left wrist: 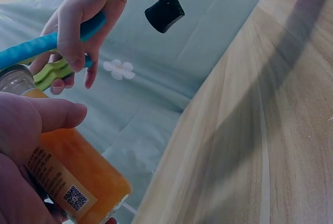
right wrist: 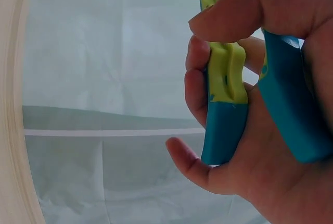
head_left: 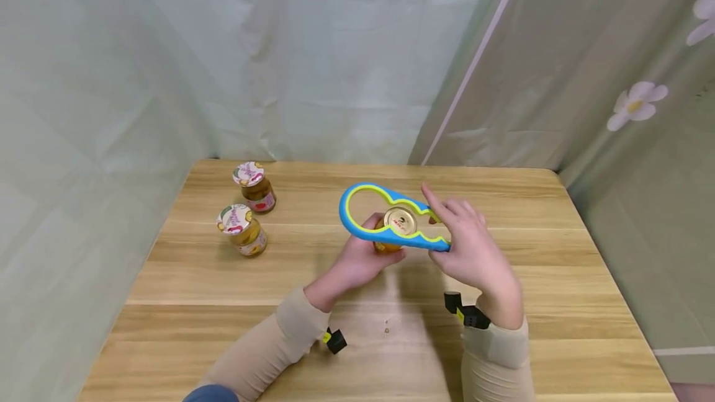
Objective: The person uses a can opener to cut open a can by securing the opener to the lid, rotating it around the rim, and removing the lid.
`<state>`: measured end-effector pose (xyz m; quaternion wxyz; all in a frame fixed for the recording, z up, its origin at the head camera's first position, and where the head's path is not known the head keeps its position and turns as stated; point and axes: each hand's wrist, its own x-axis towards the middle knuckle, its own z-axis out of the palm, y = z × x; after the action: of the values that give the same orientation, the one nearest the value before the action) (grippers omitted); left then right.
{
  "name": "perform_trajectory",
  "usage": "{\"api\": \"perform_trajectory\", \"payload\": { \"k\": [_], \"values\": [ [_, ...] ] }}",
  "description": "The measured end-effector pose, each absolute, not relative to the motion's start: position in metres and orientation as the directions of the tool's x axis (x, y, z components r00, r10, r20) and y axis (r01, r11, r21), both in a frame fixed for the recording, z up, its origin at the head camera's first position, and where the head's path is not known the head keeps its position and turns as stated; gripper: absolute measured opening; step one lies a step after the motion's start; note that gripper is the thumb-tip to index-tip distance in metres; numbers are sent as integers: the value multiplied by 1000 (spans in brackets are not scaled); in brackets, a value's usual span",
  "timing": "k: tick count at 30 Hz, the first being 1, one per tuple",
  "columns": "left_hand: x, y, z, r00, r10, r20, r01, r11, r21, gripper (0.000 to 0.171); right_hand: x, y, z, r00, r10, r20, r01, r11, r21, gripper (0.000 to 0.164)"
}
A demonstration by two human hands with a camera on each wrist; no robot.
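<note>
My left hand (head_left: pixel 364 258) grips a small glass bottle (left wrist: pixel 86 164) of orange liquid, held above the table and tilted. A printed label with a square code shows on its side in the left wrist view. Its gold cap (head_left: pixel 401 221) sits between the toothed inner edges of a blue and lime-green jar opener (head_left: pixel 355 226). My right hand (head_left: pixel 472 244) holds the opener's two handles, thumb on one and fingers curled round the other. In the right wrist view the handle ends (right wrist: pixel 225 130) stand apart within the hand.
Two small jars with patterned white lids stand at the table's left: one jar (head_left: pixel 259 194) farther back, another jar (head_left: pixel 251 239) nearer. Small specks (head_left: pixel 386 330) lie on the wooden table (head_left: pixel 558 278) near its front. A pale curtain (head_left: pixel 346 79) hangs behind.
</note>
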<state>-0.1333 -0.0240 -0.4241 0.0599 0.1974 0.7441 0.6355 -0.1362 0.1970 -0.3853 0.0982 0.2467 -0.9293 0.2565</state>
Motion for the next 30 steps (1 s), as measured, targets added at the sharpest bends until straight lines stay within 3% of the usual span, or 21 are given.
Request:
{"api": "perform_trajectory", "payload": {
  "k": [8,19,30],
  "values": [
    [-135,-26,-427,-913,361,188,232,84,969,53,-135,193,-387,-854,-421,306,-517,752,-409,107],
    [-136,-28,-425,-885,403,235,299,103,949,56,-128,191,-380,-848,-404,343,-519,768,-376,79],
    [-136,-31,-424,-864,456,212,285,97,954,59,-124,186,-380,-858,-384,342,-492,806,-328,82]
  ]
}}
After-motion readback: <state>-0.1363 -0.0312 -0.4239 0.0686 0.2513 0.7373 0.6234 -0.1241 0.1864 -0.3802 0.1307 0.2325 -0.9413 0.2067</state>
